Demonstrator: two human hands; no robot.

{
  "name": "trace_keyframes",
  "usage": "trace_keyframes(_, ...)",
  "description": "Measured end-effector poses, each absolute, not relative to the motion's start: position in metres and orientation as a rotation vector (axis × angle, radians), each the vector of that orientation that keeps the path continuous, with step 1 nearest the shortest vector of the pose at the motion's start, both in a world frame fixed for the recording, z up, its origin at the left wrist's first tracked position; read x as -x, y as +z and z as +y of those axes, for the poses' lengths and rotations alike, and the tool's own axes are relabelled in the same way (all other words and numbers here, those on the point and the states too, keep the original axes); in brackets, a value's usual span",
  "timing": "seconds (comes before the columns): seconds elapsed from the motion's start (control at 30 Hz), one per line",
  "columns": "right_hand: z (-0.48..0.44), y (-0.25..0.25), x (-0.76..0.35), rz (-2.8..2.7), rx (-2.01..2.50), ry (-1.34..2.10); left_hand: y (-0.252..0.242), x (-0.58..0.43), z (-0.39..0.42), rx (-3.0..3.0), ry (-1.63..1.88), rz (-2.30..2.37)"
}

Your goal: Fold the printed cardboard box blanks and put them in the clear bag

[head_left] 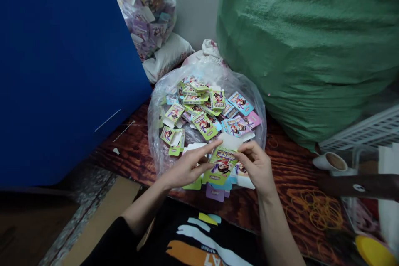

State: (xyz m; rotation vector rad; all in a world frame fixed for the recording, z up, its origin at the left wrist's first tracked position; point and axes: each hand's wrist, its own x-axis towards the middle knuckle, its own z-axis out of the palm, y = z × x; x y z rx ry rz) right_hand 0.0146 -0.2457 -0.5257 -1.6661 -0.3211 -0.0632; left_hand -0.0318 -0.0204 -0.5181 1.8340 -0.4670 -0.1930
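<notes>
Between my two hands is a green printed card box (222, 167), its white top flap (230, 141) standing up. My left hand (188, 167) touches the box's left side, with the index finger reaching to the flap and the thumb at the edge. The fingers of my right hand (255, 166) pinch its upper right edge. Beyond them lies a clear plastic bag (157, 133), opened wide, with many small green, blue and pink boxes (204, 126) heaped inside. More flat pieces, one of them purple (215, 192), lie beneath the held box.
A blue panel (68, 70) stands at the left. Behind are a full bag of boxes (149, 16) and a white sack (171, 54). A large green sack (299, 50) bulges at the right, near a cup (330, 162), rubber bands (318, 208) and a white basket (368, 129).
</notes>
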Motion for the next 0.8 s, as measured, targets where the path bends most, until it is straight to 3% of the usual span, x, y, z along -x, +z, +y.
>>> trace_keyframes(0.13,-0.242,-0.525,-0.022,-0.341,1.618,0.079,-0.52,0.023,-0.021,-1.7,-0.298,-0.368)
trace_keyframes(0.33,-0.236,-0.523,-0.029,-0.392,1.686,0.055,-0.528,0.015,-0.029,-1.563,-0.173,-0.242)
trace_keyframes(0.8,-0.236,-0.528,-0.029,-0.288,1.679,0.091,-0.537,0.02,-0.026,-1.806,-0.173,-0.351)
